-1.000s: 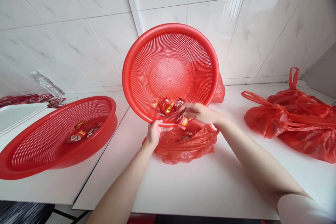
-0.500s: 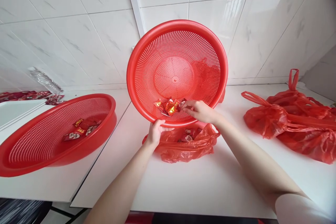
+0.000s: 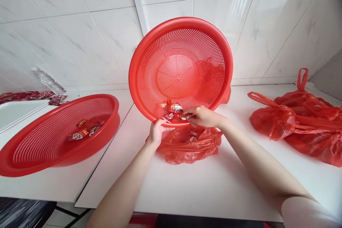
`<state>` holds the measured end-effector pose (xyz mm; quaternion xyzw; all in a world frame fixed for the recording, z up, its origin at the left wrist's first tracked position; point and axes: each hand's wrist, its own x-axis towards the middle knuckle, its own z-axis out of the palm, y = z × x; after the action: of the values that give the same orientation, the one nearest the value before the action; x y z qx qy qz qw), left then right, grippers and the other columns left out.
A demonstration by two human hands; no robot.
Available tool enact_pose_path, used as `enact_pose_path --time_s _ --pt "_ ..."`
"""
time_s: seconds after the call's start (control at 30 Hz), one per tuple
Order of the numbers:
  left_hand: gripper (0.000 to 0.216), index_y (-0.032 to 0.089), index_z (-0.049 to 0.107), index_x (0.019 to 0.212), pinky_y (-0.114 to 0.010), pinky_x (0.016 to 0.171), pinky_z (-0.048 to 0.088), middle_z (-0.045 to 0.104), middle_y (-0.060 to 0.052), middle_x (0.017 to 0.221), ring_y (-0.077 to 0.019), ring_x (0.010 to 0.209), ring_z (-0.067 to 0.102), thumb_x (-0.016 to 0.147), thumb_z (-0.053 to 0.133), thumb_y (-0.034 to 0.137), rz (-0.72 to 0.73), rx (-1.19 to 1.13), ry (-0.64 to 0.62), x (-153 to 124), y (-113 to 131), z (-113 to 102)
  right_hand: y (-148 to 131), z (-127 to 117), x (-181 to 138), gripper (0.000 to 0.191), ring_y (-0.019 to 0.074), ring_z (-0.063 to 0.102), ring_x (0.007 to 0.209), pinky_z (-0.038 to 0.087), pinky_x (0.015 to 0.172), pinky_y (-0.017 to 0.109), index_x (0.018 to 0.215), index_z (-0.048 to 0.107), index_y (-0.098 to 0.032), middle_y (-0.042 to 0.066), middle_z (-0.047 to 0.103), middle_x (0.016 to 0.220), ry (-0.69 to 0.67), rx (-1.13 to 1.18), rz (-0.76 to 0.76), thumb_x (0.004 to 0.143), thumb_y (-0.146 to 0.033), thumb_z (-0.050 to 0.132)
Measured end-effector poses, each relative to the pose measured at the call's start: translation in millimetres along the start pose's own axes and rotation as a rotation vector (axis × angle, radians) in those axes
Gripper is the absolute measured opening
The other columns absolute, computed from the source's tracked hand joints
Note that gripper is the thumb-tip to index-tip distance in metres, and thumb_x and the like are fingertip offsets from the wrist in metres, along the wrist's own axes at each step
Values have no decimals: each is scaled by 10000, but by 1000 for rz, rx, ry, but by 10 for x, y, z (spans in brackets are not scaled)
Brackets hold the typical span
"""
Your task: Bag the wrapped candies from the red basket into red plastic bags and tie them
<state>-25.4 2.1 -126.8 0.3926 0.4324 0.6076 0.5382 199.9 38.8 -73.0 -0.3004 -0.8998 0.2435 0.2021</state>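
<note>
A red plastic colander basket (image 3: 177, 71) is tilted steeply toward me above an opened red plastic bag (image 3: 184, 151). My left hand (image 3: 157, 131) grips the basket's lower rim, thumb inside and fingers underneath. Several red and gold wrapped packets (image 3: 171, 108) lie against the basket's lower wall. My right hand (image 3: 201, 115) reaches over the rim at the lower right, its fingers closed on a small wrapped packet (image 3: 188, 116). Inside the bag just below, a few similar packets (image 3: 192, 136) show; the rest of its contents is hidden.
A second red basket (image 3: 61, 135) with several packets stands on the left. Tied red plastic bags (image 3: 299, 117) lie at the right. A white tray (image 3: 21, 112), more red packets (image 3: 26, 97) and a clear plastic bottle (image 3: 48, 80) are at the back left. A tiled wall rises behind.
My right hand has moved down toward the basket's lower rim and closed on a packet. The packets in the basket have shifted. My left hand keeps its hold on the rim.
</note>
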Motion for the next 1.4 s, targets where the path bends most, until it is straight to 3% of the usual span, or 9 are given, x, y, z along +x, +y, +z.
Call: enact_pose_path --time_s 0.23,0.43,0.5,0.6,0.7,0.9,1.07,1.27,1.4 --pt "242 141 627 874 -445 731 594 676 -41 812 -262 840 683 662 624 258 18 5 29 20 2 -25 4 -22 -13 252 174 665 770 484 719 278 1102 663 -185 40 736 903 26 86 98 876 -238 563" --pt "239 132 650 844 -427 698 595 690 -59 813 -275 831 689 648 609 262 6 5 14 0 51 -1 -56 -132 -53 296 155 655 685 498 661 262 828 700 -165 13 701 726 -149 250 90 869 -438 594" --pt "247 131 651 859 -423 694 595 696 -59 837 -272 836 688 654 616 265 12 30 6 -12 48 8 -50 -101 -41 326 171 667 759 510 731 291 853 698 -172 27 709 795 4 148 64 881 -474 580" --pt "247 123 652 877 -439 714 594 698 -70 867 -271 844 689 684 610 271 -16 46 -59 -54 27 44 -24 21 -1 409 229 610 1117 465 977 383 1170 636 -186 107 639 1219 243 48 14 904 -487 557" --pt "229 125 645 867 -459 735 594 689 -70 846 -280 868 689 699 606 275 -49 35 -100 -108 17 92 5 136 35 609 265 434 1343 355 1108 463 1433 429 -203 150 432 1476 214 -2 -7 911 -494 549" --pt "241 134 630 880 -488 742 596 675 -63 878 -281 848 697 690 628 282 -60 17 -67 -98 28 82 66 106 39 416 209 620 1121 464 999 371 1304 563 -206 97 640 1256 89 57 -30 903 -313 592" --pt "277 122 629 886 -479 679 598 677 -78 851 -283 785 697 671 616 295 -39 35 -18 -29 35 25 75 33 10 346 188 672 1000 498 906 328 1176 637 -220 51 702 1150 109 113 39 840 -298 656" --pt "273 143 613 894 -485 728 606 655 -60 912 -276 883 678 650 628 265 29 -12 52 5 105 1 -81 -57 -26 289 164 693 773 522 781 305 1109 657 -194 26 746 904 -6 233 65 885 -369 601" --pt "297 146 620 929 -486 749 606 663 -62 931 -278 920 666 653 614 256 23 -39 11 -21 145 31 -85 2 2 393 227 613 1141 455 1009 394 1233 595 -175 118 646 1246 233 91 22 930 -418 536"
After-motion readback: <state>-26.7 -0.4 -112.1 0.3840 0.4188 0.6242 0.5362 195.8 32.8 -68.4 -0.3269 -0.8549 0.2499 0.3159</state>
